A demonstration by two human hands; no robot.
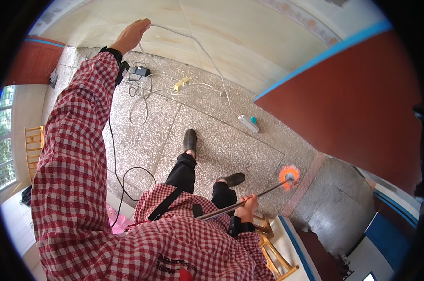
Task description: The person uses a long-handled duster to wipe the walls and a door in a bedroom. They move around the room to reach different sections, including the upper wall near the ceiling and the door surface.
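Observation:
My left hand (133, 33) is raised at the upper left, beside the pale wall, with its fingers closed on a white cable (227, 91). From there the cable sags across to a white power strip (247, 123) on the floor, which has a teal plug or adapter (253, 120) at its side. Low in front of my body, my right hand (249, 207) grips a metal pole (226, 209). At the pole's far end is a round brush head with orange bristles (291, 169), over the floor on the right. The pole's near end reaches my checked smock.
A pale yellow power strip (181, 85) with looped white cord and a black power adapter (141, 71) lie near the wall. Another black cord (113, 151) trails by my left side. A dark red panel (338, 91) edged in blue stands right. Wooden chairs (278, 260) are close by.

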